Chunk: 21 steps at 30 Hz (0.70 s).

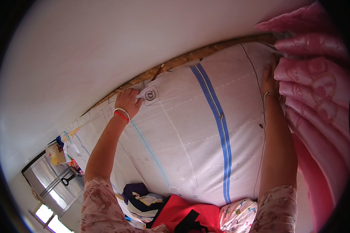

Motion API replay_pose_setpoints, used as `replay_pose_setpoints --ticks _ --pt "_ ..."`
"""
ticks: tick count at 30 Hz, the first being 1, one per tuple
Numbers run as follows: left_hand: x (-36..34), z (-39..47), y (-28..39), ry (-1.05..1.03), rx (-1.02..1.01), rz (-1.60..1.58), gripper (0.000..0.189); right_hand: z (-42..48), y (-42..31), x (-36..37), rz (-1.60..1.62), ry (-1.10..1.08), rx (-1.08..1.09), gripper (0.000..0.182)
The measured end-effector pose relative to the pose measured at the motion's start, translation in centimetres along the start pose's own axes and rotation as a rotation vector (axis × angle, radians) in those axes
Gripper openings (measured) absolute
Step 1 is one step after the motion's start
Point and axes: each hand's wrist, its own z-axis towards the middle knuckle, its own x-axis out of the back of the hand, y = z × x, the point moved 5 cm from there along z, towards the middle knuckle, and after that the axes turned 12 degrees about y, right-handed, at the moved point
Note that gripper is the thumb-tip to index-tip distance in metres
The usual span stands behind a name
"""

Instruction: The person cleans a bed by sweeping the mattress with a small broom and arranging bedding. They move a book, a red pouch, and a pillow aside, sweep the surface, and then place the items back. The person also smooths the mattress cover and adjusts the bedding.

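A white bed sheet (180, 125) with a wide blue stripe, thin lines and printed figures spreads before me. My left hand (128, 100) pinches its far edge by a printed square, close to the wall. Toward the sheet's far right corner, my right hand (269, 77) reaches with fingers stretched out, beside pink satiny fabric (309, 84) hanging in folds. That fabric partly hides the hand, so its grip is unclear. Between the sheet's edge and the wall runs a brown woven-looking strip (192, 55). A slim dark stick-like object (158, 72) lies across this strip near my left hand.
A pale wall (75, 52) borders the far side. Red cloth with black parts (189, 212), a patterned fabric bundle (239, 214) and dark clothing (140, 198) lie at the near side. Small dark bits (261, 126) rest on the sheet. A glass-paned cabinet (55, 180) stands at left.
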Motion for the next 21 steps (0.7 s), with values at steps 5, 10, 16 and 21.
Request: replay_pose_setpoints --ticks 5,10,16,21 --pt "1.1 1.3 -0.1 0.059 0.167 0.042 0.018 0.2 -0.1 0.2 -0.158 0.023 0.055 0.045" --pt "-1.1 0.8 0.8 0.257 0.381 -0.099 0.018 0.2 0.4 0.0 -0.22 0.078 0.084 0.045" --pt "-0.8 4.4 3.7 0.375 0.254 -0.313 0.029 0.8 -0.1 0.2 -0.128 0.135 0.167 0.044" --pt "-1.4 7.0 5.9 0.267 0.32 -0.176 0.029 0.8 -0.5 0.9 -0.134 0.156 0.173 0.042"
